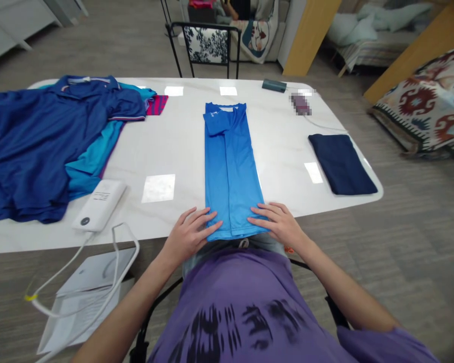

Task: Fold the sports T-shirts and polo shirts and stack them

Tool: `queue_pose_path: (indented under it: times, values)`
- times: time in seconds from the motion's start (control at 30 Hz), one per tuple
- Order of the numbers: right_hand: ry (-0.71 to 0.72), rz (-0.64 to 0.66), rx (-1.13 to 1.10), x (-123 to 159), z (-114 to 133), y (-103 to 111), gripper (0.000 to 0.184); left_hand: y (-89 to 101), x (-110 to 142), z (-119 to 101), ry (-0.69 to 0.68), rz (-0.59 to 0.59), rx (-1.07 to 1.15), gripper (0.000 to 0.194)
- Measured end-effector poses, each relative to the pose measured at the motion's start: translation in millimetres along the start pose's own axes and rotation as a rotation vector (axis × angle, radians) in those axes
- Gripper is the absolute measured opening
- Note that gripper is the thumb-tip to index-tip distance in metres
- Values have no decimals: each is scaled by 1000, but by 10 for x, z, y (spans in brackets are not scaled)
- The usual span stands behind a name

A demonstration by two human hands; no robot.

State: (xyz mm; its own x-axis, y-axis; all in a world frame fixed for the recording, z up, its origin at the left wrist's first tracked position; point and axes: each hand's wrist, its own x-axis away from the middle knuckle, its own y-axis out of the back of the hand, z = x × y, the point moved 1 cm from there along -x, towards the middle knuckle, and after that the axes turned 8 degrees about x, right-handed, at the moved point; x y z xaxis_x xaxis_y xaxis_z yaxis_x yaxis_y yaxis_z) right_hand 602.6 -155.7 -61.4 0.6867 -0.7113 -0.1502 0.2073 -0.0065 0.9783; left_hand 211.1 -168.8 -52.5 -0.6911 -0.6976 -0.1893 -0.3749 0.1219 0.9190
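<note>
A bright blue shirt (238,171) lies on the white table in front of me, its sides folded inward into a long strip. Its collar end points away from me, with a folded sleeve showing near the top. My left hand (189,229) rests on the lower left corner of the shirt, fingers stretched out. On the lower right corner lies my right hand (278,222), its fingers spread flat over the fabric. The hem sits at the table's near edge, close to my body.
Several unfolded shirts, a navy polo (56,136) on top, cover the left side. A white power strip (100,204) with a cable lies near them. At right are a folded dark navy garment (342,164), a dark green box-like object (274,85) and a blurred phone-sized item (301,104). A chair (206,45) stands opposite.
</note>
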Motion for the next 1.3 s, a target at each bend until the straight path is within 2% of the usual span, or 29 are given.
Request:
queue_pose_path:
  times: [0.13, 0.2, 0.3, 0.37, 0.43, 0.53, 0.6, 0.67, 0.73, 0.8, 0.87, 0.9, 1.0, 1.1, 1.2, 1.3]
  values:
    - [31, 41, -172, 218, 140, 306, 63, 85, 89, -338, -41, -9, 160, 43]
    - [73, 114, -315, 326, 221, 565, 52, 234, 125, -561, -60, 28, 315, 37]
    - [94, 201, -512, 393, 307, 1009, 43, 566, 124, -859, -74, 34, 528, 38]
    - [43, 176, -569, 309, 292, 1283, 38, 801, 24, -955, -8, -48, 587, 35]
    - [-44, 89, -562, 85, 182, 1501, 29, 999, -196, -919, 125, -214, 580, 28]
    - [-161, -70, -509, -521, -198, 1668, 25, 1184, -750, -575, 295, -511, 546, 24]
    - [-210, -147, -499, -1065, -583, 1641, 35, 1231, -1222, -157, 332, -642, 534, 26]
    - [-245, -190, -512, -1659, -1028, 1491, 43, 1222, -1707, 371, 347, -707, 519, 31]
    - [-295, -211, -489, -2230, -1466, 1238, 44, 1152, -2140, 940, 388, -698, 503, 36]
    - [-373, -207, -406, -2702, -1830, 931, 40, 1023, -2465, 1467, 477, -626, 439, 34]
    - [-490, -159, -292, -3021, -2080, 631, 41, 856, -2658, 1885, 600, -520, 347, 31]
    - [-564, -119, -233, -3119, -2160, 501, 45, 770, -2707, 2044, 673, -467, 298, 36]
    - [-764, 27, -96, -3225, -2265, 233, 66, 559, -2737, 2347, 859, -336, 189, 58]
    - [-811, 89, -65, -3229, -2285, 114, 78, 455, -2752, 2479, 893, -269, 149, 67]
    - [-744, 97, -87, -3251, -2322, 51, 66, 408, -2842, 2524, 865, -235, 168, 59]
    - [-638, 63, -168, -3247, -2337, 31, 42, 371, -2943, 2475, 797, -288, 391, 36]
